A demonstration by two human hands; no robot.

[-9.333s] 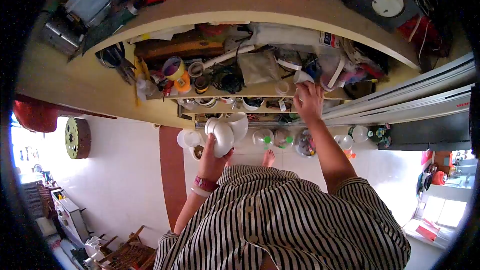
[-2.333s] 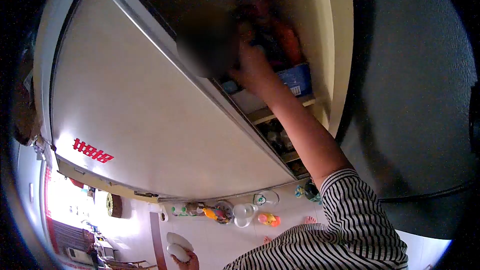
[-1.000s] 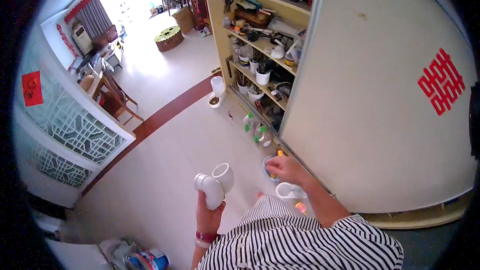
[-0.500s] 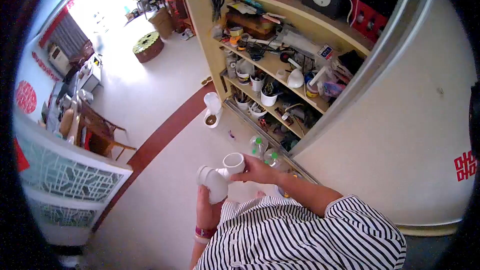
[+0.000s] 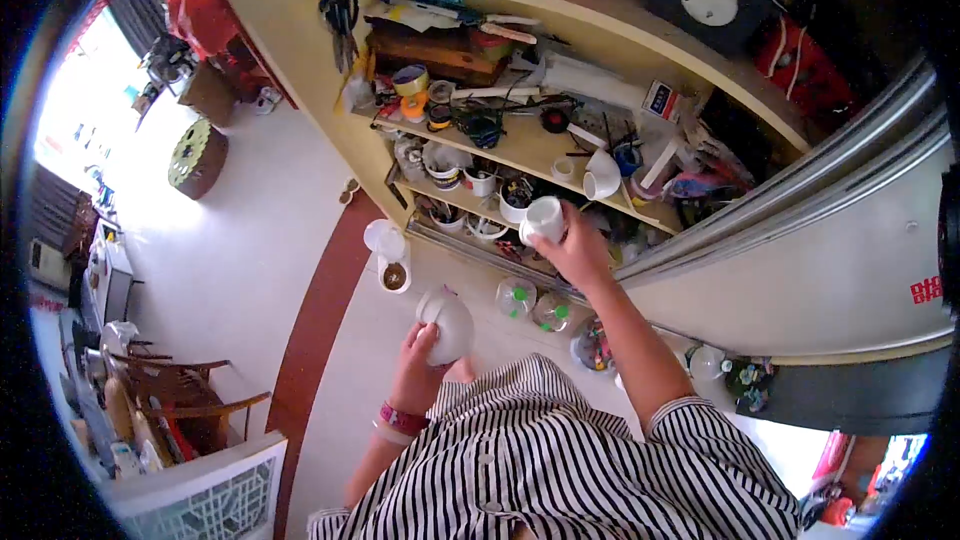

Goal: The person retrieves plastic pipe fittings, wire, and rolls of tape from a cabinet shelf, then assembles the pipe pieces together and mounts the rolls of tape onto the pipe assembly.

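My left hand (image 5: 413, 368) is closed around a large white plastic pipe fitting (image 5: 452, 326), bent like an elbow, held low in front of my striped shirt. Raised toward the cupboard, my right hand (image 5: 582, 252) grips a smaller white pipe fitting (image 5: 543, 217) with a round collar. A gap separates the two fittings. Just beyond the right hand, on the middle shelf, lie another white pipe elbow (image 5: 602, 176) and a short white ring (image 5: 563, 169). The far sides of both held pieces are hidden.
Tape rolls (image 5: 410, 80), cables and tools crowd the cupboard shelf (image 5: 540, 145). Clear bottles with green caps (image 5: 517, 297) stand on the floor below. A white pet feeder (image 5: 394, 273) is left of them. A wooden chair (image 5: 190, 390) and a white lattice panel (image 5: 215, 495) are at lower left.
My right hand has moved up and away toward the shelves with the smaller fitting, apart from the larger one in my left hand. The view has turned toward the cupboard.
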